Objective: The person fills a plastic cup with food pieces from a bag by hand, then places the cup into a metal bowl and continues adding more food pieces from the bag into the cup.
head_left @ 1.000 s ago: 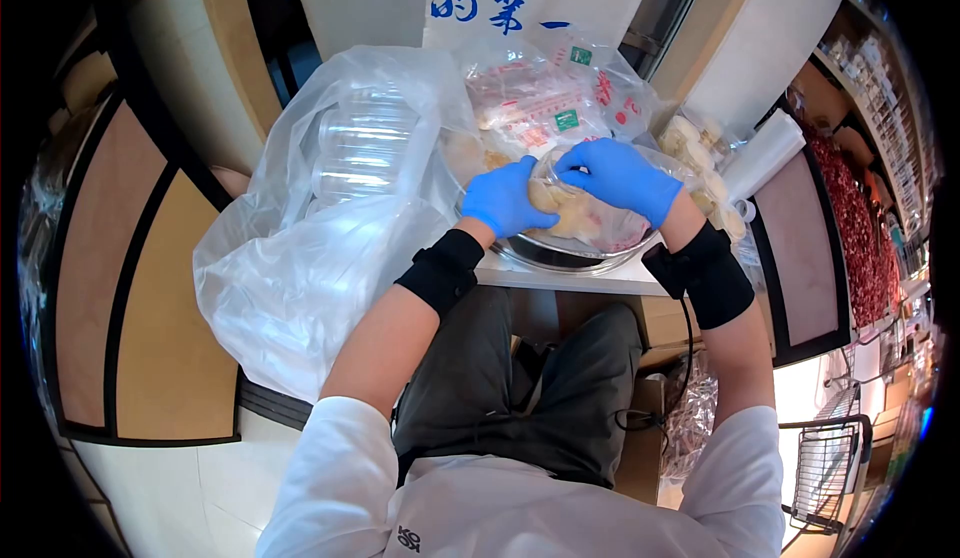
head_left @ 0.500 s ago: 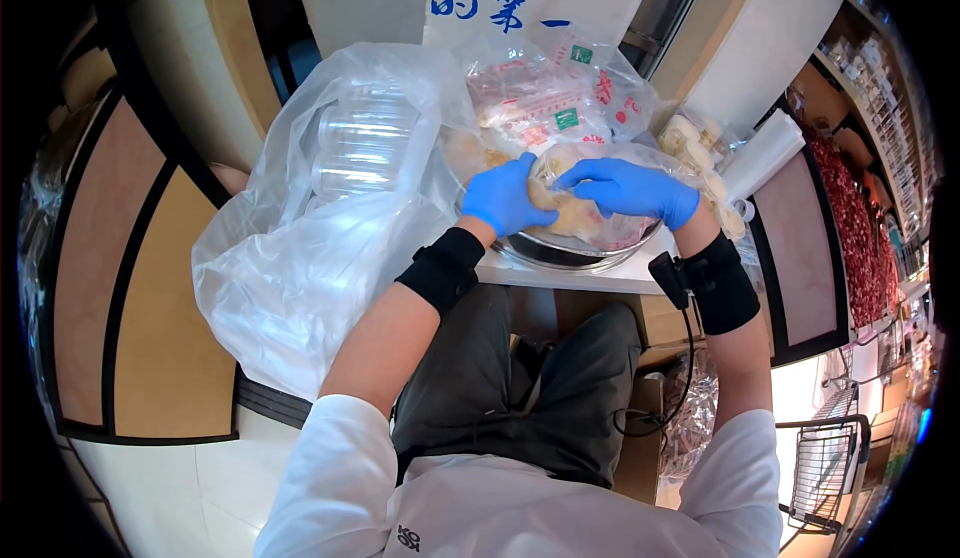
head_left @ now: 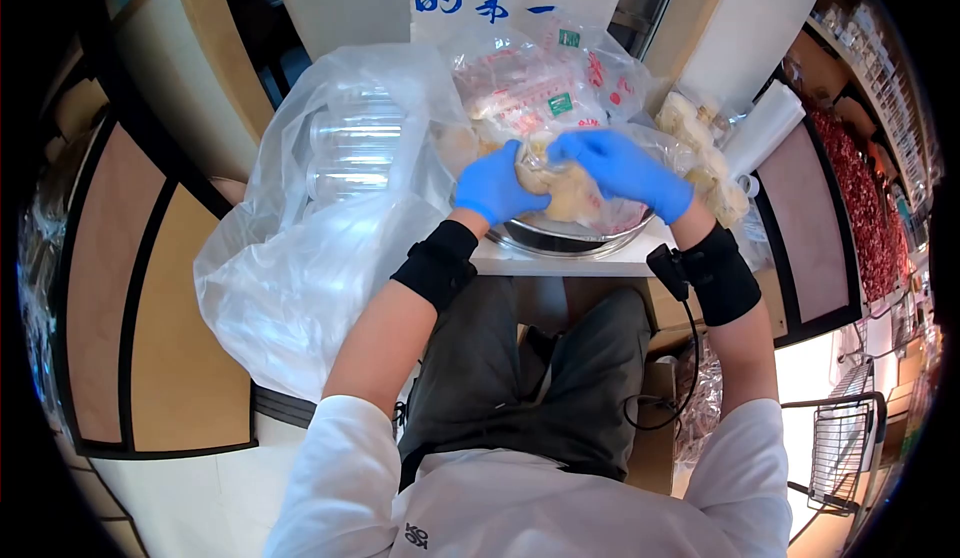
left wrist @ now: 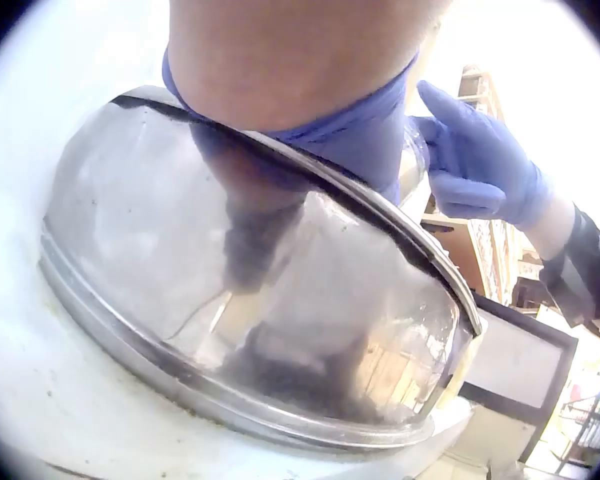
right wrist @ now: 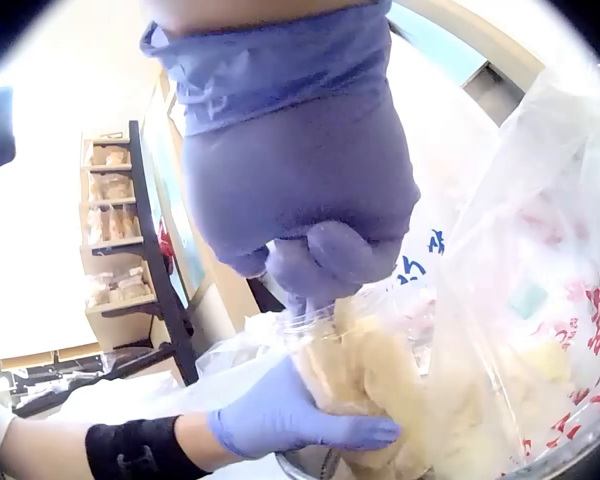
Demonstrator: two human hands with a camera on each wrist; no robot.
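My blue-gloved left hand [head_left: 495, 186] grips the side of a clear plastic jar [right wrist: 358, 385], thumb along its near side. Pale yellow, lumpy pieces fill the jar up to its mouth. Above that mouth is my right hand [head_left: 632, 176], also blue-gloved, its fingers [right wrist: 325, 258] bent downward with the tips right at the topmost piece. Whether they pinch it I cannot tell. Under both hands stands a shiny metal basin [left wrist: 250, 310], with more pale pieces in clear plastic bagging [head_left: 610, 216] lying in it.
Left of the basin, a large translucent bag [head_left: 290, 278] holds several clear jars [head_left: 355, 148]. Behind lie red-printed plastic bags [head_left: 535, 88]. To the right are bagged pale pieces [head_left: 700, 153] and a white plastic roll [head_left: 765, 128]. The white table edge [head_left: 500, 261] is in front.
My right hand has pulled back slightly, then returned over the jar's mouth with its fingers bent. My left hand keeps its grip on the jar. The head view has shifted a little.
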